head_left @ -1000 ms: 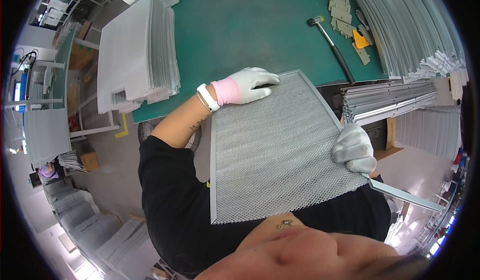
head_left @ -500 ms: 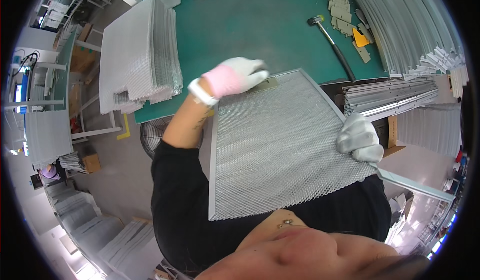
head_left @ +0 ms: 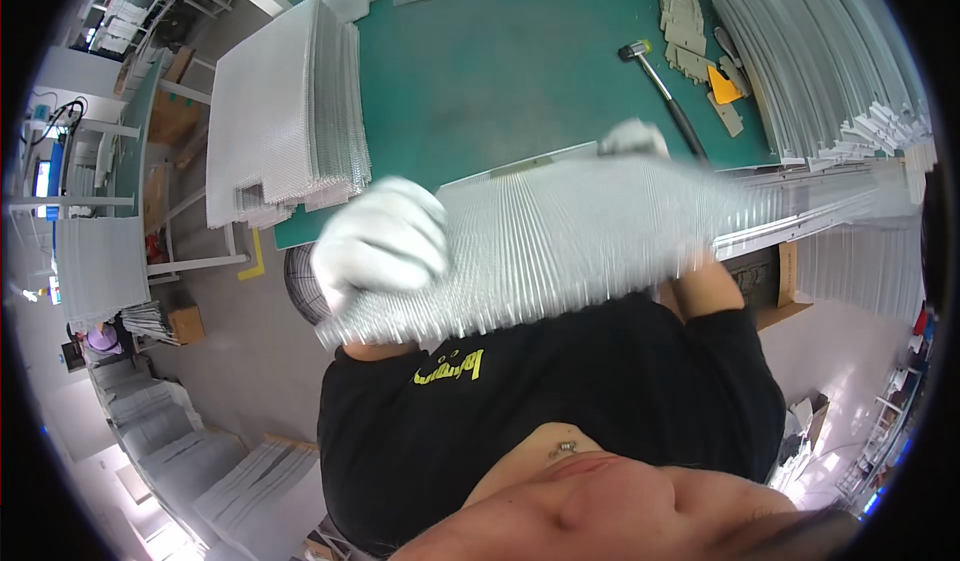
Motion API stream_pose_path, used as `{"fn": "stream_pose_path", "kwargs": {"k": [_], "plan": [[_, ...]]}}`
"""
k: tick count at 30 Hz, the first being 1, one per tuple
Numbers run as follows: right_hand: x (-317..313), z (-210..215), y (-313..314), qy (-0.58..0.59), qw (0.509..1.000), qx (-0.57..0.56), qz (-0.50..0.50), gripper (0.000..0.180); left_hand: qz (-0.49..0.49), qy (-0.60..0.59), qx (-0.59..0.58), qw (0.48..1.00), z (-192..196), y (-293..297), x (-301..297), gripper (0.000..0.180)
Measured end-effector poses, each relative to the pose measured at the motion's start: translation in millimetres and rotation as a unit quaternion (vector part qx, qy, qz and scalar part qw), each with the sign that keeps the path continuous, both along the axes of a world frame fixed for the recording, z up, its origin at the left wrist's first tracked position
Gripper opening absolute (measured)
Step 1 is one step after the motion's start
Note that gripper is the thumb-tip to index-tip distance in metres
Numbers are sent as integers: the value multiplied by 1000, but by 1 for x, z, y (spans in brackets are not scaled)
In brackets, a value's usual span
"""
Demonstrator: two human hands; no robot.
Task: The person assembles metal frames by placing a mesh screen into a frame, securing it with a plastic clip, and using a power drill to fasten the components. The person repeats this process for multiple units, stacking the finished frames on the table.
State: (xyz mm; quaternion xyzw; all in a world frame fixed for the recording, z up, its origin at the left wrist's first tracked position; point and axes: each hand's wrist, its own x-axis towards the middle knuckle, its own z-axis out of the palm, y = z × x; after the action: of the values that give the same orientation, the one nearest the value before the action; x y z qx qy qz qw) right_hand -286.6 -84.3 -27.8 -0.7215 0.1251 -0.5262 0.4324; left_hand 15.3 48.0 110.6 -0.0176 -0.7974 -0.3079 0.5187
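A silvery metal mesh panel (head_left: 540, 241) is held up between my gloved hands, tilted and smeared by motion. My left hand (head_left: 385, 236), in a white glove, is closed round its left side. At the far right edge my right hand (head_left: 635, 139), also gloved, grips the panel, its fingers partly hidden behind the mesh. A thin metal frame strip runs along the far edge. On that edge lies a small tan plate (head_left: 522, 168). The near edge of the mesh shows as a jagged row of bright ends. Most of my right forearm is behind the panel.
A stack of mesh sheets (head_left: 275, 111) stands at the left of the green table (head_left: 490, 71). A black-handled mallet (head_left: 660, 86) lies to the right, near tan plates (head_left: 683, 26) and an orange piece (head_left: 723, 85). Long metal strips (head_left: 820, 51) are piled at the far right.
The panel has been lifted and tilted. My left hand has come from the far edge to the left side; my right hand has moved from the near right to the far right edge.
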Motion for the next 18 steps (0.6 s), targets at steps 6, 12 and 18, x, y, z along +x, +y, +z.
{"fn": "stream_pose_path", "kwargs": {"k": [6, 12, 18], "plan": [[-24, -16, 40, 60, 990, -125, 7, 23, -16, -217, 448, 867, -51, -20, 3, 55], [-20, -3, 34, 83, 989, -116, 23, 23, 258, -527, 249, 771, -97, -123, -43, 25], [-26, -6, 34, 95, 989, -110, 19, 22, 133, -651, 239, 708, -85, -167, -61, 25]]}}
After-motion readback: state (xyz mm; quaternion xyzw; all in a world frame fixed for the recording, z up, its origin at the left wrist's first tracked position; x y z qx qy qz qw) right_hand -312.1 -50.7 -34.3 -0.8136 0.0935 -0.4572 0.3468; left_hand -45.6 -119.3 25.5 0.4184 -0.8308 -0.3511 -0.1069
